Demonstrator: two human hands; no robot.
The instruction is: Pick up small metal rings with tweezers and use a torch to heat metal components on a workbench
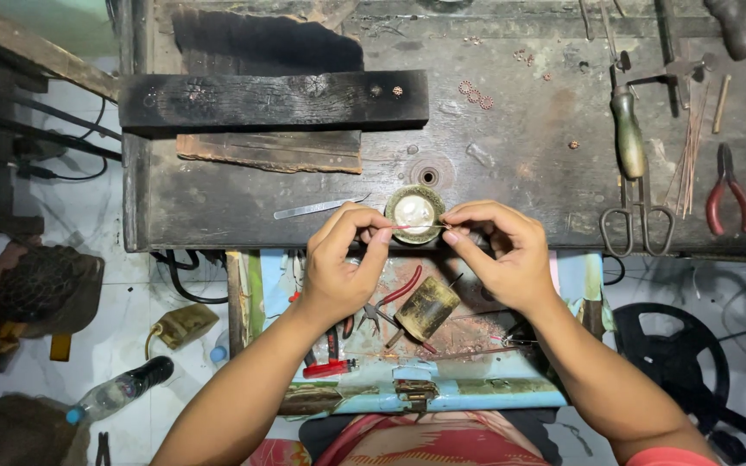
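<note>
A dark, scarred worktop [511, 164] is spread across the view, with a charred wooden block [274, 100] laid toward its far left corner and shears [635, 185] and red-handled pliers [728, 190] ranged along its right edge, the middle being left open. At the near edge a small round brass dish [414, 213] is set. Just over the dish a thin red wire [416, 227] is pinched at either end by the fingers of the left hand [343, 263] and right hand [498, 255].

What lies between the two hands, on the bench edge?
In the head view, a thin wire spans from left hand to right hand, crossing a small round dish.
</note>
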